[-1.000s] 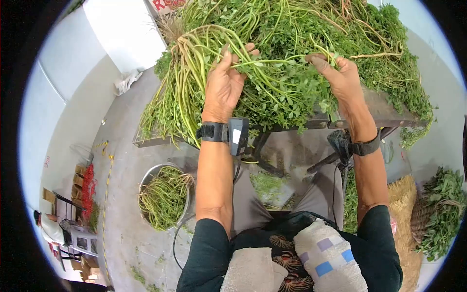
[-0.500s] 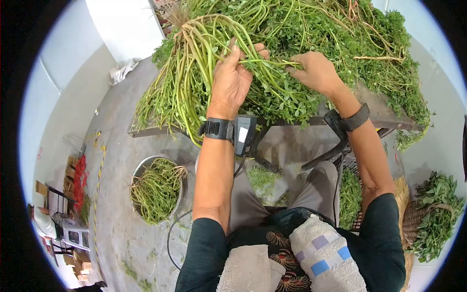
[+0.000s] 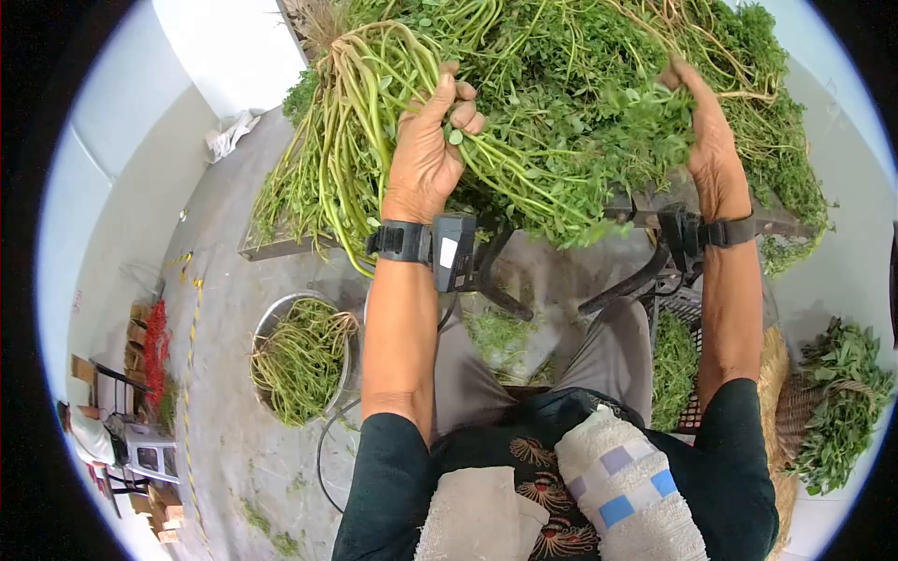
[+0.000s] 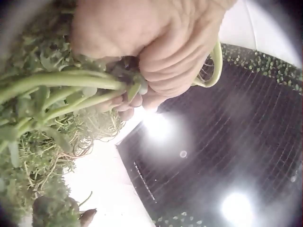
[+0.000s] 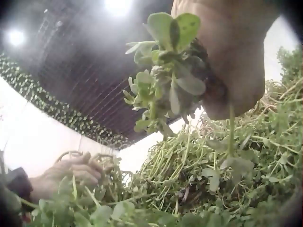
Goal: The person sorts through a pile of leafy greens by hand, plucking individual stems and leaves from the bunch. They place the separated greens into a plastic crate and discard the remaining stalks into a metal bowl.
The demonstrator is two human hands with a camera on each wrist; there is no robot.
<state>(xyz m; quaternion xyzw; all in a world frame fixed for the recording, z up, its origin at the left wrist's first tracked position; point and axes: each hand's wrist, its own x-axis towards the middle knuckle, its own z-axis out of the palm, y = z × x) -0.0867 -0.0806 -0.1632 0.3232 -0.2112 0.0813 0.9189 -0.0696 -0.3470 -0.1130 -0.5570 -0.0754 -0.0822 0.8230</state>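
In the head view my left hand (image 3: pixel 430 140) grips a bundle of green stems (image 3: pixel 514 173), fingers curled round it; the left wrist view shows the stems (image 4: pixel 61 82) coming out of the fist. Long stems with a root end (image 3: pixel 341 42) hang beside that hand. My right hand (image 3: pixel 711 126) is farther right, its bent fingers round some leafy tops (image 3: pixel 645 112). Leaves (image 5: pixel 173 66) stick out of this hand in the right wrist view, where its fingertips are partly hidden.
A big heap of greens (image 3: pixel 561 56) covers the table (image 3: pixel 290 245). On the floor stand a metal basin (image 3: pixel 266 323) of stems at left, a crate (image 3: pixel 690 411) and a wicker basket (image 3: pixel 795 416) of leaves at right. A person (image 3: pixel 89 435) is at far left.
My right hand has moved right and up, away from the left hand, and now has leafy tops in it. The left hand's fingers have closed more round the stems, which spread toward the lower right.
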